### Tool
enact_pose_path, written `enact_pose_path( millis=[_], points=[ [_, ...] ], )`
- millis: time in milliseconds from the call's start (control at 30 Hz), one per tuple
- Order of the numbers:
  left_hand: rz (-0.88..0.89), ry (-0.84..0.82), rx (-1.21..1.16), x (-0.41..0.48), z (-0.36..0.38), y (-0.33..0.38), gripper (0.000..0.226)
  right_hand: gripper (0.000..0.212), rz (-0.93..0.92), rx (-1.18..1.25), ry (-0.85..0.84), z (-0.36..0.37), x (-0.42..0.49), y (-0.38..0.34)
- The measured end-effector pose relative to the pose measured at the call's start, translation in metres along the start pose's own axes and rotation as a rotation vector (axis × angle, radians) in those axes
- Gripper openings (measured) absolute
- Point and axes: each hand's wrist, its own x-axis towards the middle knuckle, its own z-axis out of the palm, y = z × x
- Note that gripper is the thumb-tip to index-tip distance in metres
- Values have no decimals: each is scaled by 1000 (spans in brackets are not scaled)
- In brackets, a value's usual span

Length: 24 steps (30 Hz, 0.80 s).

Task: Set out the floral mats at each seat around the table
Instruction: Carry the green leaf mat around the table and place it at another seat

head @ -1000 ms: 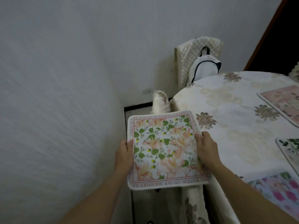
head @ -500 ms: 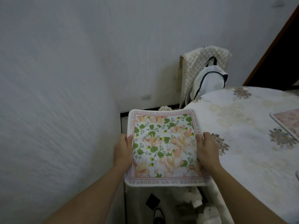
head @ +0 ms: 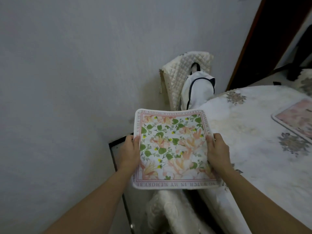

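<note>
I hold a square floral mat (head: 172, 149) flat in the air, printed with peach flowers, green leaves and a lettered pink border. My left hand (head: 130, 152) grips its left edge and my right hand (head: 217, 151) grips its right edge. The mat hovers at the left rim of a round table (head: 253, 149) covered with a cream patterned cloth, partly over the gap beside it. A pink floral mat (head: 297, 119) lies on the table at the far right, cut off by the frame.
A quilted chair (head: 184, 76) with a white dark-trimmed bag (head: 197, 92) on it stands at the table's far side by the white wall (head: 67, 81). A covered chair (head: 170, 211) sits just below the mat. A dark doorway (head: 273, 36) is at upper right.
The view has swung left along the table's edge with the mat carried in both hands; the other mats at the lower right have left the frame. The grip is unchanged.
</note>
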Motion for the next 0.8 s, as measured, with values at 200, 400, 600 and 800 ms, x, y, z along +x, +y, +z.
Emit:
enact_pose_path(
  millis=[200, 400, 600, 800],
  points=[
    [79, -176, 15, 42, 40, 42, 30, 30, 117, 19, 153, -30, 15, 11],
    [225, -349, 37, 54, 100, 81, 31, 29, 264, -2, 340, -68, 2, 45],
    [401, -537, 13, 50, 166, 117, 27, 29, 440, -3, 523, -101, -26, 70],
    [528, -780, -10, 43, 216, 137, 27, 29, 576, -36, 712, -111, -60, 86]
  ],
)
